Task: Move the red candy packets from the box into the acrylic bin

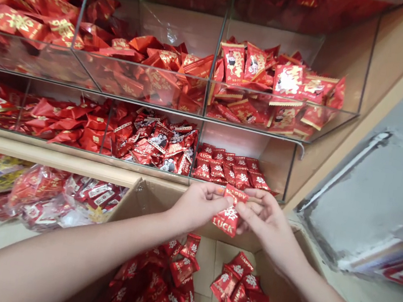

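Observation:
Between my two hands is a red candy packet (226, 222) with gold "HAPPY" and "LUCK" lettering and a white emblem. My left hand (203, 207) pinches its left side, thumb across the front. On the other side my right hand (260, 214) grips the right edge with thumb and fingers. Both hands are above a cardboard box (209, 254), where many matching red packets (241, 296) lie in two loose heaps. Just behind the hands, similar packets (231, 167) stand in rows in the lower right shelf compartment.
Clear dividers split the shelves (209, 92) into compartments of red wrapped sweets (293, 84). Bagged goods (41, 193) lie below the shelf on the left. A grey wall (389, 172) is at the right, with a red-and-white stack (392, 260) at its foot.

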`<action>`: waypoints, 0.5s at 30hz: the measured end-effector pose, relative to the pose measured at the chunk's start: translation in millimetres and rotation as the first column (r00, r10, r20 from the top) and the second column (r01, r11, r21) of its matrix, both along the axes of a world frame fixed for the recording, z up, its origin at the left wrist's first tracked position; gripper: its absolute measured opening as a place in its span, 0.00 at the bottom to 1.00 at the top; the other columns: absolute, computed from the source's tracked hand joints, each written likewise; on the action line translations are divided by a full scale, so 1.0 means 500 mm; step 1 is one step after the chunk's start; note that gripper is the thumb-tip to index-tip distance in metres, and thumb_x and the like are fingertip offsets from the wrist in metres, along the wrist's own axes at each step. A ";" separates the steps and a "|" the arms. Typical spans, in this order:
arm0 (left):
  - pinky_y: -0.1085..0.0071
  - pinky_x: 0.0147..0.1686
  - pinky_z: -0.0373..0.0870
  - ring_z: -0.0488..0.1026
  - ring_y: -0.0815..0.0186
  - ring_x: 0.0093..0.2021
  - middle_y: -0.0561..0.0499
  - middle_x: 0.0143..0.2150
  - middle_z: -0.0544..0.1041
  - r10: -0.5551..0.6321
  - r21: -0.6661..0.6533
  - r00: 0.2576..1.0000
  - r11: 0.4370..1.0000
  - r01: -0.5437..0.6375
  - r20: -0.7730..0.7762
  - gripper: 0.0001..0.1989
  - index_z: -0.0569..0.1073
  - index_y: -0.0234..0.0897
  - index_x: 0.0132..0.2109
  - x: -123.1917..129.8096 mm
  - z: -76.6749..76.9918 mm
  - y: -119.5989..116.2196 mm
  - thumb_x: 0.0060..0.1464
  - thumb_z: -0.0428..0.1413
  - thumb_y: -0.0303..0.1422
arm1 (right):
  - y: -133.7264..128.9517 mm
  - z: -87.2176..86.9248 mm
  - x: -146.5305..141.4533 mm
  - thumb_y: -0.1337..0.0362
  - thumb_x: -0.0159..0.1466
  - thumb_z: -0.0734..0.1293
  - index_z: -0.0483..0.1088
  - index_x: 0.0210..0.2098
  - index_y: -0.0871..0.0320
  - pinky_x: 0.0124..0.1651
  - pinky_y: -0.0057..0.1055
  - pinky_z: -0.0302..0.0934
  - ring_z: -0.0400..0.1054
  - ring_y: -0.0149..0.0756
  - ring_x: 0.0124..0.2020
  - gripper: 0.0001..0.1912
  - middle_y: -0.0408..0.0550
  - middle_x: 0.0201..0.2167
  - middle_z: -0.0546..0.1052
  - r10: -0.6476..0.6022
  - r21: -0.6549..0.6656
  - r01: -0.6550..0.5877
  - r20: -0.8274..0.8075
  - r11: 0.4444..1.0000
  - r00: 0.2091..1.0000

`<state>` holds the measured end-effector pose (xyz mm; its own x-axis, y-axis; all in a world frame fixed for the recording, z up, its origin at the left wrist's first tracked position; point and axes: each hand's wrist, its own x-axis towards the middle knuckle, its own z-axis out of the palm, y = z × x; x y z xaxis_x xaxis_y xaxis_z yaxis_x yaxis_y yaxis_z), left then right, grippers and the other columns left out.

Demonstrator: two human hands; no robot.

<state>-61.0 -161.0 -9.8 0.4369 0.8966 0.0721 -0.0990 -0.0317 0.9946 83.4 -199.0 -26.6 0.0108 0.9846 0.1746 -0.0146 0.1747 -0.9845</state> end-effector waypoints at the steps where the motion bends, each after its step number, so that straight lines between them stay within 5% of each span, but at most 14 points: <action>1: 0.79 0.23 0.58 0.62 0.78 0.20 0.57 0.21 0.68 0.044 -0.015 0.999 0.999 -0.043 0.018 0.06 0.69 0.31 0.30 0.000 -0.001 0.002 0.44 0.57 0.29 | -0.006 -0.001 -0.007 0.59 0.52 0.68 0.56 0.38 0.54 0.24 0.26 0.62 0.64 0.26 0.19 0.19 0.37 0.22 0.70 0.000 -0.009 0.000 -0.044 1.000 0.999; 5: 0.80 0.19 0.54 0.58 0.79 0.17 0.60 0.18 0.64 0.096 0.036 0.995 0.995 -0.096 0.006 0.09 0.65 0.32 0.33 -0.001 0.003 0.016 0.44 0.57 0.29 | -0.023 0.007 -0.027 0.61 0.49 0.70 0.55 0.31 0.55 0.29 0.29 0.66 0.67 0.28 0.24 0.19 0.37 0.23 0.70 0.033 -0.014 -0.034 -0.078 0.999 0.996; 9: 0.76 0.24 0.64 0.67 0.73 0.23 0.54 0.25 0.71 0.124 0.277 0.970 0.959 -0.063 -0.210 0.16 0.59 0.31 0.48 -0.002 0.034 0.065 0.52 0.49 0.29 | 0.023 0.047 -0.004 0.60 0.48 0.71 0.60 0.27 0.58 0.27 0.26 0.64 0.67 0.27 0.21 0.15 0.39 0.19 0.70 -0.046 -0.001 0.046 0.040 0.999 0.998; 10: 0.73 0.30 0.67 0.71 0.71 0.29 0.49 0.31 0.73 0.181 0.383 0.936 0.922 -0.056 -0.300 0.17 0.55 0.30 0.52 -0.001 0.046 0.084 0.55 0.44 0.28 | 0.050 0.061 0.008 0.61 0.48 0.71 0.60 0.27 0.58 0.26 0.26 0.64 0.67 0.27 0.20 0.15 0.39 0.19 0.70 -0.105 0.004 0.105 0.076 0.994 0.992; 12: 0.70 0.44 0.64 0.68 0.68 0.45 0.43 0.46 0.71 0.368 0.654 0.779 0.753 0.071 -0.508 0.19 0.55 0.31 0.55 0.007 0.069 0.127 0.56 0.40 0.25 | 0.118 0.084 0.030 0.63 0.49 0.70 0.60 0.26 0.58 0.23 0.25 0.62 0.67 0.27 0.19 0.13 0.40 0.17 0.70 -0.254 -0.003 0.260 0.202 0.966 0.946; 15: 0.64 0.53 0.55 0.60 0.59 0.54 0.39 0.52 0.65 0.443 0.677 0.614 0.705 0.212 -0.653 0.15 0.64 0.30 0.49 0.036 0.088 0.192 0.53 0.46 0.23 | 0.233 0.101 0.045 0.68 0.51 0.69 0.62 0.24 0.61 0.20 0.24 0.61 0.64 0.25 0.17 0.09 0.39 0.16 0.68 -0.295 -0.023 0.322 0.342 0.946 0.892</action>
<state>-43.1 -65.1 34.2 0.5128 0.7856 0.3461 0.6888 -0.6172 0.3804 105.9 -82.7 23.7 0.2717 0.9514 0.1450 0.3554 0.0408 -0.9338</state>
